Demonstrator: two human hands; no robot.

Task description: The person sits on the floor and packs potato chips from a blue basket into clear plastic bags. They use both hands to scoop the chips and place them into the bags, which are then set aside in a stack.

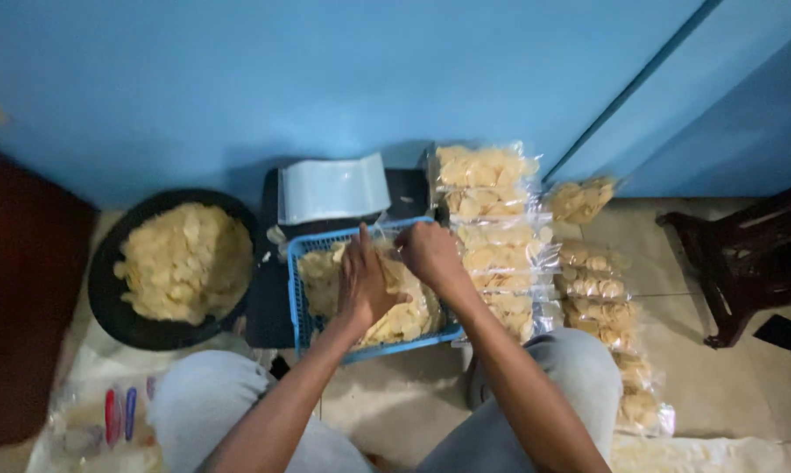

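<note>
Seen from above, a person sits on the tiled floor [746, 385] against a blue wall [325, 70], knees apart, both arms reaching forward into a blue plastic basket [301, 302] set between the legs. In the basket lies a clear plastic bag of pale yellow chips [404, 320]. The left hand [365, 280] lies flat with fingers spread on top of the bag, pressing it down. The right hand [429, 252] is curled closed around the bag's neck at the basket's far edge.

To the left of the basket, a round black pan [106, 298] holds a loose heap of the same chips. Just behind the basket is a roll of clear empty bags [334, 188] on a dark stand. To the right, filled and closed chip bags [501, 245] are stacked in a row running from the wall toward the person's right knee. A dark wooden stool [746, 263] stands at the far right.

The step in hand looks like settling the chips and gathering the bag's mouth. Closing it would likely call for a firm hold on the neck while the flat hand keeps the chips from being crushed.
</note>
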